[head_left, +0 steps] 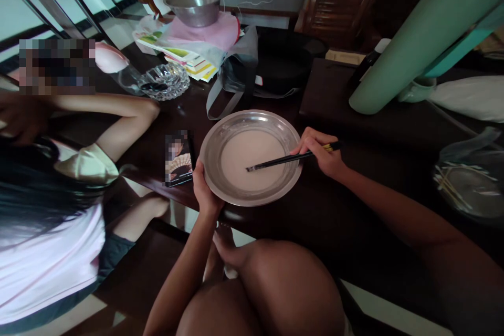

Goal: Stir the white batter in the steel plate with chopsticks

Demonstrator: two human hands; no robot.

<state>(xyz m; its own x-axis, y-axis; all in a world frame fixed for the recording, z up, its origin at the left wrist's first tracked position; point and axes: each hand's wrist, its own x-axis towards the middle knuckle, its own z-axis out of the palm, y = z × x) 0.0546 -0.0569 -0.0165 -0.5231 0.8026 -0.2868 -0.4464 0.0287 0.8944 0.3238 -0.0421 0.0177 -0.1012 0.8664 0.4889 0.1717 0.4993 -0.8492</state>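
Note:
A wide metal basin [214, 187] holds a pale, milky liquid [252, 152] at the edge of the dark table. My left hand [207, 189] grips its left rim, thumb on top and the other fingers hidden underneath. In my right hand [321, 152] is a pair of black chopsticks [281, 160] with gold bands near the top. Their tips, coated with some of the pale stuff, rest at the liquid's surface or just above it; I cannot tell which. A phone [180, 159] with a lit screen lies just left of the basin.
Another person [55, 252] sits at my left, one arm on the table. Beyond the basin are a glass ashtray [169, 81], a grey-strapped black bag [279, 63] and a second metal basin [195, 6] on papers. A tall green cylinder [417, 42] leans at the right.

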